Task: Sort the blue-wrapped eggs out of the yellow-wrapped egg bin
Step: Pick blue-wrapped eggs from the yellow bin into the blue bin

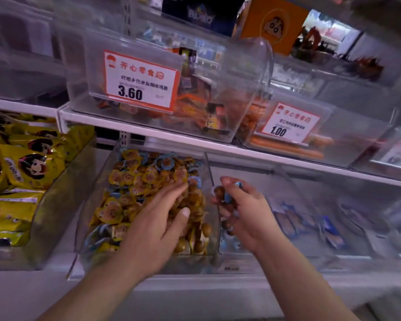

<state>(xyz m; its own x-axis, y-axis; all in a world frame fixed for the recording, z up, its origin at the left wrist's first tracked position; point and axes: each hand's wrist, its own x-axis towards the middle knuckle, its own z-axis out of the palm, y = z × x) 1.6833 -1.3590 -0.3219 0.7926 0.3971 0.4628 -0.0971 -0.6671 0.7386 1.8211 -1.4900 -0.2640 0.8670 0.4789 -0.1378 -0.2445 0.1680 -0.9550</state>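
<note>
A clear plastic bin (97,181) on the lower shelf holds many yellow-wrapped eggs (125,179), with some blue-wrapped eggs (166,162) mixed in at the back and front left. My left hand (158,218) reaches into this bin, its straight fingers lying on the eggs near the right side. My right hand (243,209) is over the neighbouring clear bin (276,253) to the right and grips several blue-wrapped eggs (227,195) in curled fingers. A few blue-wrapped eggs (229,239) lie at the bottom of that right bin.
Yellow snack bags (21,170) fill the bin at left. The shelf (148,130) above carries clear bins with price tags 3.60 (139,82) and 1.00 (287,126). Blue-and-white packets (310,221) lie further right on the lower shelf.
</note>
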